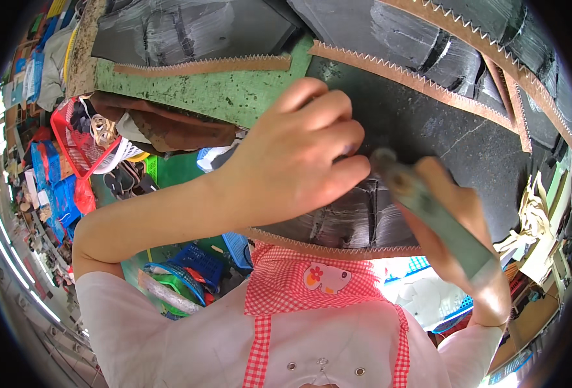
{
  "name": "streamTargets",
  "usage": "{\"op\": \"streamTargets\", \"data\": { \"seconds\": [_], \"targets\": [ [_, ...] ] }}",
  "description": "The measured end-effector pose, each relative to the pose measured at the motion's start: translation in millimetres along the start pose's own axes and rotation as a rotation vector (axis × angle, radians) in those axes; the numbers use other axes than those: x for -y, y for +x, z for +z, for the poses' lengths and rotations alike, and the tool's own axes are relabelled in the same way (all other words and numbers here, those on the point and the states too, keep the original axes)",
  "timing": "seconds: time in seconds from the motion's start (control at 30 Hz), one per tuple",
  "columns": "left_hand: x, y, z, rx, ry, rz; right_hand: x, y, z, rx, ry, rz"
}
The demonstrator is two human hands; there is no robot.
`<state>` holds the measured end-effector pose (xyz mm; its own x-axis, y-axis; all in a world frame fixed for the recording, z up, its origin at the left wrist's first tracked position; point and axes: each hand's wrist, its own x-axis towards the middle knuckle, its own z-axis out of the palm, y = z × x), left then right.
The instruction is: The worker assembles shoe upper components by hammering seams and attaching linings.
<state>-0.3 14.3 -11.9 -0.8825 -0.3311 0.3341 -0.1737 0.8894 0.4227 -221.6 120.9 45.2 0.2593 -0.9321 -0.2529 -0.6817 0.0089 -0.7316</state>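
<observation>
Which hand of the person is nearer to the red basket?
Left. The left hand is to the right of the red basket; the right hand, gripping a blurred tool, is farther right, beyond the left hand.

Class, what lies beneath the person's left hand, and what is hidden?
A black panel with a brown, zigzag-stitched edge shows partly below the left hand. Whatever the hand covers, and anything inside its curled fingers, cannot be seen.
</observation>
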Motion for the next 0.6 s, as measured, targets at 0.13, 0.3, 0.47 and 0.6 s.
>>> {"op": "streamTargets", "data": {
  "seconds": [0.13,0.3,0.47,0.6],
  "targets": [
    [-2,-1,-1,0.067,0.089,0.039,6,10,-7,-0.186,-0.026,0.018],
    [16,-10,-12,0.025,-0.169,-0.16,6,9,2,0.024,-0.044,-0.012],
    [13,-16,-4,0.018,-0.19,-0.169,17,11,-9,-0.187,0.014,0.086],
    [8,-14,-6,-0.011,0.007,0.013,13,11,-1,0.124,0.018,0.027]
  ]
}}
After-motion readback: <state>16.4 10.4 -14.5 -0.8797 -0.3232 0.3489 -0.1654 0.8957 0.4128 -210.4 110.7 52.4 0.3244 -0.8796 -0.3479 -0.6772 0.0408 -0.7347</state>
